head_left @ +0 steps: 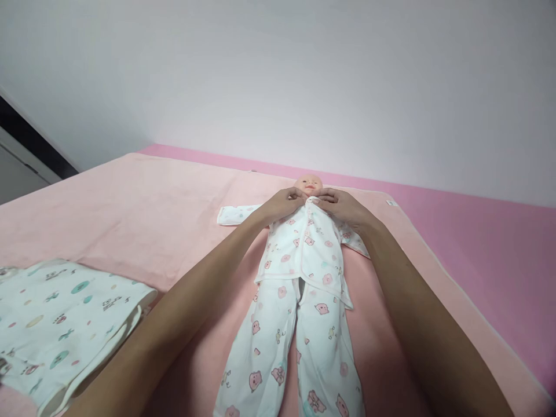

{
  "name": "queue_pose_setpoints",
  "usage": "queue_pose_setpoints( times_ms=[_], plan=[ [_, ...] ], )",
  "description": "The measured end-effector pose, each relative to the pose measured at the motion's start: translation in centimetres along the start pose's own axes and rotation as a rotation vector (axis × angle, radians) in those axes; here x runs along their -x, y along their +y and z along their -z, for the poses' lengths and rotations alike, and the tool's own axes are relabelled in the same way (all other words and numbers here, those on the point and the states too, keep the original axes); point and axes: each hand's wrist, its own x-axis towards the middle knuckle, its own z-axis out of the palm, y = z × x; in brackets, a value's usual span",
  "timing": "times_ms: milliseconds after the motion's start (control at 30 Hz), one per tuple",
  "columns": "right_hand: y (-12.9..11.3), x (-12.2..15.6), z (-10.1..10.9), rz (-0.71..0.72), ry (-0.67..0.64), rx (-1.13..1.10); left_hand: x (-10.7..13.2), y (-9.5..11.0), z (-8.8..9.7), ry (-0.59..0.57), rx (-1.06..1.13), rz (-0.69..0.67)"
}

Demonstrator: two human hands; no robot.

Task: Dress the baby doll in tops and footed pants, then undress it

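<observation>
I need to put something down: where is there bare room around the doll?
The pink mat is bare between the printed cloth and the doll's left-side sleeve. Pink surface also lies free beyond the mat's right edge. It's crowded at the collar, between left hand and right hand.

The bottom edge cuts off the printed trousers (324, 347); the right forearm (412, 289) hides part of a jacket sleeve (354, 241); the white label (391, 203) is too small to read.

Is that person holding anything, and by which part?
The left hand and right hand are at the collar of the shirt on the doll, one on each side; whether they actually pinch it cannot be made out.
</observation>
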Motion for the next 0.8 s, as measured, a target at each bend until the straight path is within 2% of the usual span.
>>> queue_pose_setpoints(
  times_ms=[333,600,800],
  plan=[
    [0.18,0.15,0.15,0.076,0.049,0.063,0.33,-0.06,0.37,-0.059,0.073,-0.019],
    [0.35,0.0,-0.02,0.081,0.056,0.058,0.05,-0.16,-0.1,-0.025,0.052,-0.004],
    [0.81,-0.33,0.09,0.041,0.07,0.023,0.47,0.39,0.07,-0.063,0.084,0.01]
  ],
)
